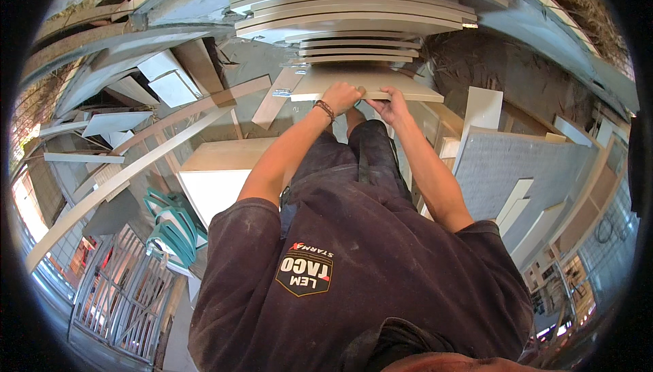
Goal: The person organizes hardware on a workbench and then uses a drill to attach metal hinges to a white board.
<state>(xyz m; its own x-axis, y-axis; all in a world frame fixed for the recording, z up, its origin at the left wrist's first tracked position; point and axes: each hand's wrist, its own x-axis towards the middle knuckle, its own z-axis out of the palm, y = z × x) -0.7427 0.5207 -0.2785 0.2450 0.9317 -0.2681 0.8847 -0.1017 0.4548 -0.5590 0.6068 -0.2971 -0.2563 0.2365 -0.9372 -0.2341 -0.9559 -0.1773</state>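
1. Workshop floor [255, 66], head view, grey and cluttered. Stacked panels [354, 11] at 12 o'clock, narrower boards [357, 53] below them; white cabinet [216, 191] at 9 o'clock; teal-edged pieces [175, 229] at 8; grey panel [520, 178] at 3.

2. Hands, two, close together. Right hand [392, 106]: pinched on the near edge of the cream board [401, 83]. Left hand [340, 98]: curled at the same edge, left of the right hand; whether it grips the board or something small cannot be told.

3. Risks, as judged. Board could tip or slide if the right hand slackens, both hands being bunched near mid-edge with the two ends unheld. Corners could chip against the narrower boards just beyond if it is pushed toward 12 o'clock. Fingers could be nicked should the edge be sharp.

4. Cream board, one, just past 12 o'clock, in front of the person's legs. Flat, smooth-looking, plain face; long straight near edge, paler than the face; corners square. Underside hidden.
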